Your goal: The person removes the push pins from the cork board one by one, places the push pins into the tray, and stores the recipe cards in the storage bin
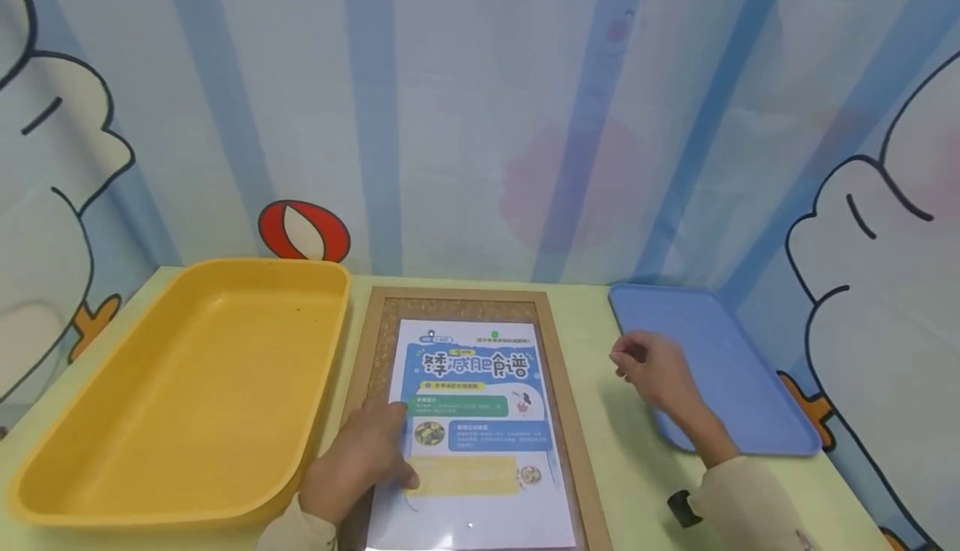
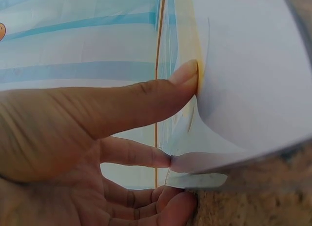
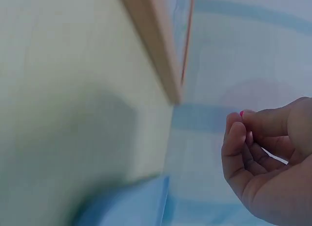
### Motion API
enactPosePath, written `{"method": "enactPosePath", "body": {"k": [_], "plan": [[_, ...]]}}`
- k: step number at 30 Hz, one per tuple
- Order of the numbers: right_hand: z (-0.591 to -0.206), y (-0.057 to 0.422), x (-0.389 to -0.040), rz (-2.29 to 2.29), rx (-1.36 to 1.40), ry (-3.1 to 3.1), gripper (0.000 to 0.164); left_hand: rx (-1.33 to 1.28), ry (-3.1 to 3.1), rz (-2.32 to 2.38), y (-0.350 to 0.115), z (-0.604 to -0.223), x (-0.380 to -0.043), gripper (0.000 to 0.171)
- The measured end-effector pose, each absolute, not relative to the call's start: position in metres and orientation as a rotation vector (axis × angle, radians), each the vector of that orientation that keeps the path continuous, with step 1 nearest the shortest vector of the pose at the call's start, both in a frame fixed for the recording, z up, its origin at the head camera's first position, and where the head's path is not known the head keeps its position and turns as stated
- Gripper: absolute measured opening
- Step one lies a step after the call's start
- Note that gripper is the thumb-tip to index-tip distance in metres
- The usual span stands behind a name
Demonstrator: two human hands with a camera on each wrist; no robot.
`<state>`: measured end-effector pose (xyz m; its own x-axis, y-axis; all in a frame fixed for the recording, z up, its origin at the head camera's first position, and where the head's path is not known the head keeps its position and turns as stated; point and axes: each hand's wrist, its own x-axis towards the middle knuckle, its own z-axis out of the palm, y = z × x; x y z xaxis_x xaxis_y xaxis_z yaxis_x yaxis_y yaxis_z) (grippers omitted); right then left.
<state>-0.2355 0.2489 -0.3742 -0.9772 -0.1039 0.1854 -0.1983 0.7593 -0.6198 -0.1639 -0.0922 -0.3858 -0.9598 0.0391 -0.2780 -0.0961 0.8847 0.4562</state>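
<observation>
A printed sheet (image 1: 480,515) with a blue heading and colored text boxes lies on a wood-framed cork board (image 1: 465,308). A green pin (image 1: 495,334) shows at its top right corner, and a small dark dot marks the top left. My left hand (image 1: 363,455) rests at the sheet's left edge; in the left wrist view its thumb (image 2: 187,77) touches the paper and the fingertips meet the surface. Raised right of the board, my right hand (image 1: 660,372) pinches a small pink pushpin (image 3: 242,113) between thumb and forefinger, mostly hidden by the fingertips.
A deep yellow tray (image 1: 187,418) stands left of the board. On the right lies a shallow blue tray (image 1: 738,376), partly behind my right hand. A cartoon-printed cloth backdrop (image 1: 465,117) rises behind the pale yellow-green table (image 1: 585,326).
</observation>
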Motion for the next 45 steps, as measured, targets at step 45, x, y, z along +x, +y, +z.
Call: {"method": "enactPosePath", "body": {"k": [45], "plan": [[-0.407, 0.356, -0.324, 0.078, 0.114, -3.184, 0.019, -0.090, 2.793, 0.717, -0.091, -0.387, -0.163, 0.078]]}}
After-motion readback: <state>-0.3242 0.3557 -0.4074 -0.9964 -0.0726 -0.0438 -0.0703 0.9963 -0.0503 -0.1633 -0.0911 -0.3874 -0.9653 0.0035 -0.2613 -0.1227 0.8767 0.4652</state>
